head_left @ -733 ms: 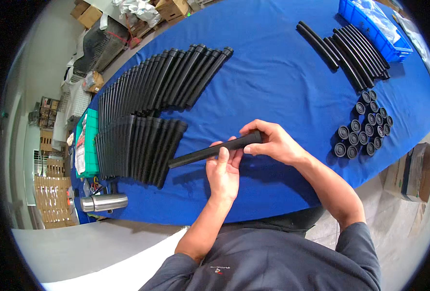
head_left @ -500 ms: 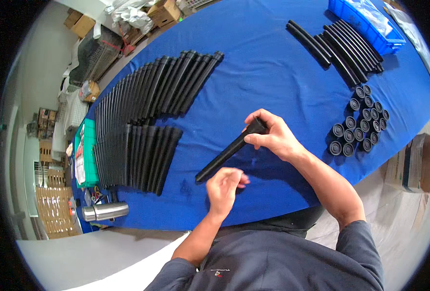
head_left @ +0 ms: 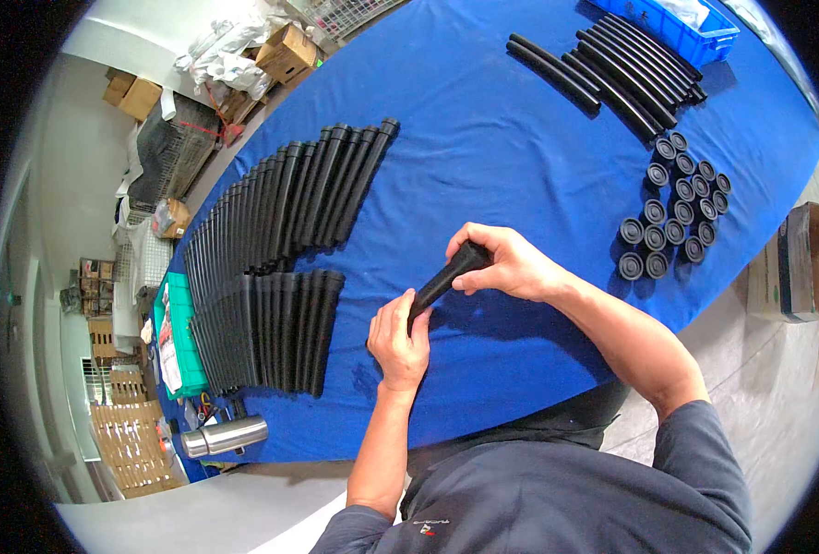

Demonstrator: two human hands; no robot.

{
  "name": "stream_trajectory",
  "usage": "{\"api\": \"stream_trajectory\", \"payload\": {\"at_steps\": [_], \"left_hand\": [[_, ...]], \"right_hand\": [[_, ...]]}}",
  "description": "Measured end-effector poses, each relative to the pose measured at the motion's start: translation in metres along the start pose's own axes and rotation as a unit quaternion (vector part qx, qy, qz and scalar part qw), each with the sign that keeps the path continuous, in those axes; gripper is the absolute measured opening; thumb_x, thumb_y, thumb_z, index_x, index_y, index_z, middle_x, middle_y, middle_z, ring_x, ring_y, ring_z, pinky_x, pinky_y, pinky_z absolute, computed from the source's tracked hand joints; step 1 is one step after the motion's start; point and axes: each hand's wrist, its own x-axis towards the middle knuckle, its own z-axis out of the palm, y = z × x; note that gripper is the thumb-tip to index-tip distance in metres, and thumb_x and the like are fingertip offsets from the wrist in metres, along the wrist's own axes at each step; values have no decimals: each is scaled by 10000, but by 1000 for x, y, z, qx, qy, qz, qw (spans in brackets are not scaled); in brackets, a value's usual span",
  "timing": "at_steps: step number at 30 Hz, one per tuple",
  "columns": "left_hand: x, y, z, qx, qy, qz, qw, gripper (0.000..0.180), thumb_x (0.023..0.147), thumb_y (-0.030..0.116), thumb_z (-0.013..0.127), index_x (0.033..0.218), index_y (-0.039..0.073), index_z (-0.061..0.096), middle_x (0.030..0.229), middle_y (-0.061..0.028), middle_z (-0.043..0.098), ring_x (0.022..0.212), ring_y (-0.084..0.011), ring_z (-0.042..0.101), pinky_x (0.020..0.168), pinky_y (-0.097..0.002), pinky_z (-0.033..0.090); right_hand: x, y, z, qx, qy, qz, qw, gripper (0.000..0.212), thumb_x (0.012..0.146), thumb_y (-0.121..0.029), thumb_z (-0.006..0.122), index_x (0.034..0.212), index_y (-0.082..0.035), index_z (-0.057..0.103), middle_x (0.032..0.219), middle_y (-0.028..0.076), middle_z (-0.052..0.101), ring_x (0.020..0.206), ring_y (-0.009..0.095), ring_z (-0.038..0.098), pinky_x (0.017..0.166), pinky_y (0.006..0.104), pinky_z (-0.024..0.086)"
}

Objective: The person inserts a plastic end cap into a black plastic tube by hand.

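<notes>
A black tube with a wider capped end (head_left: 443, 280) slants between my two hands above the blue cloth. My right hand (head_left: 502, 262) grips its thick upper end, fingers wrapped over the cap. My left hand (head_left: 398, 342) is closed round the lower, thinner part, hiding that end. To the left lie two rows of similar black tubes, an upper row of capped ones (head_left: 285, 198) and a lower row (head_left: 289, 332). Round black caps (head_left: 675, 231) stand in a cluster at the right. Plain black tubes (head_left: 626, 78) lie side by side at the far right.
Blue cloth (head_left: 483, 138) covers the table. A blue crate (head_left: 695, 37) stands at the far right corner, a green tray (head_left: 183, 342) at the left edge. A steel flask (head_left: 225, 437) lies near the front left. A cardboard box (head_left: 801, 263) is on the floor at right.
My left hand has come up from beside the tube and closed round its lower part. My right hand keeps its hold on the capped end. The whole view has shifted a little.
</notes>
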Motion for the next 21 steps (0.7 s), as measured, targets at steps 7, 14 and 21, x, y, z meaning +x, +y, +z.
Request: {"api": "stream_trajectory", "payload": {"at_steps": [7, 14, 21], "left_hand": [[-2, -3, 2, -1, 27, 16, 1000, 339, 773, 49, 753, 1091, 5, 644, 952, -141, 684, 831, -317, 662, 727, -405, 502], [-6, 1, 0, 0, 25, -10, 1000, 297, 772, 15, 734, 1061, -7, 669, 953, -169, 679, 839, -352, 650, 768, -429, 508], [-15, 19, -3, -133, 36, 49, 989, 212, 789, -5, 746, 955, 12, 615, 923, -141, 655, 875, -330, 633, 815, -428, 513]], "right_hand": [[1, 3, 5, 9, 6, -18, 1000, 238, 805, -48, 734, 1005, -21, 608, 786, 22, 649, 748, 83, 619, 674, 256, 492], [1, 12, 7, -36, 13, -46, 998, 267, 778, -71, 757, 994, -17, 610, 804, 30, 653, 755, 105, 618, 685, 287, 502], [-1, 10, 3, 125, 57, -27, 990, 277, 829, -53, 737, 1047, -26, 569, 902, 38, 642, 794, 112, 626, 737, 274, 519]]}}
